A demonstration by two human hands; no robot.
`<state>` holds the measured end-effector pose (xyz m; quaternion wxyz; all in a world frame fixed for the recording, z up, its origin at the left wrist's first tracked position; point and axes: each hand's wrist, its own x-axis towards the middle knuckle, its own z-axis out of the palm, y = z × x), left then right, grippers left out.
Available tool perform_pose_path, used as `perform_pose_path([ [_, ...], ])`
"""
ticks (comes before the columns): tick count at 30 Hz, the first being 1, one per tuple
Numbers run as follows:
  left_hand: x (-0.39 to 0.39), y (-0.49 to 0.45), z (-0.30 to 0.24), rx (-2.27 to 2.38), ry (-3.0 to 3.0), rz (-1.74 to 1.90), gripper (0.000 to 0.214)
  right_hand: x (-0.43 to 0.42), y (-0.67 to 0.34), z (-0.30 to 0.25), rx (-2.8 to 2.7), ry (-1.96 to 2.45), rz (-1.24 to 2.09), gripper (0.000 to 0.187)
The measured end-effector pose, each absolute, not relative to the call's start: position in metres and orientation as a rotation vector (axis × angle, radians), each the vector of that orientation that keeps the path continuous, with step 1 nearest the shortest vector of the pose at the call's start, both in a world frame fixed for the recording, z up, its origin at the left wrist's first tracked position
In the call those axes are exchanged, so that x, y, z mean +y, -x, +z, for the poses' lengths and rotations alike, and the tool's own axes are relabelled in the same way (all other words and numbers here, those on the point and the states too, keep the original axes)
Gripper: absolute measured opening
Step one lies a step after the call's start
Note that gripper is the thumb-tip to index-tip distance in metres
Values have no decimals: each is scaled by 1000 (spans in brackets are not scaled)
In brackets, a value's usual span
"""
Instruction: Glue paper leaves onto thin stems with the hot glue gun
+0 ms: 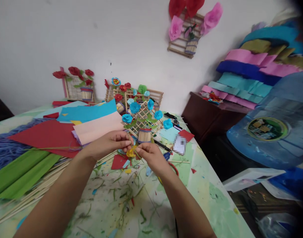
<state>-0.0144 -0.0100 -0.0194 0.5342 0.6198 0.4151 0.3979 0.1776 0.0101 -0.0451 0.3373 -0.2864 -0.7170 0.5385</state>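
Over the table, a small yellow paper flower is held between my two hands. My left hand is closed in a pinch at the flower's upper side, where a thin stem pokes up between the fingertips. From the right, my right hand pinches the flower's edge; a thin green strip shows by the fingertips. Just behind stands a bamboo lattice with blue paper flowers and a small stick basket. Red paper scraps lie beneath the hands.
Red paper, green crepe paper and thin bamboo sticks lie on the left. Scissors with red handles sit partly behind my right forearm. Clippings litter the tabletop. A large blue water bottle stands at right.
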Motion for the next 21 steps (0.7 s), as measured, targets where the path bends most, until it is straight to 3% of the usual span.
perform_pose_path([
  [6, -6, 13, -24, 1007, -1467, 937, 21, 7, -182, -42, -1704, 722, 1479, 31],
  [13, -3, 11, -27, 1005, -1441, 918, 23, 7, -181, -39, -1735, 940, 1389, 9],
  [21, -2, 9, -30, 1152, -1448, 1055, 26, 6, -181, -36, -1827, 1009, 1112, 9],
])
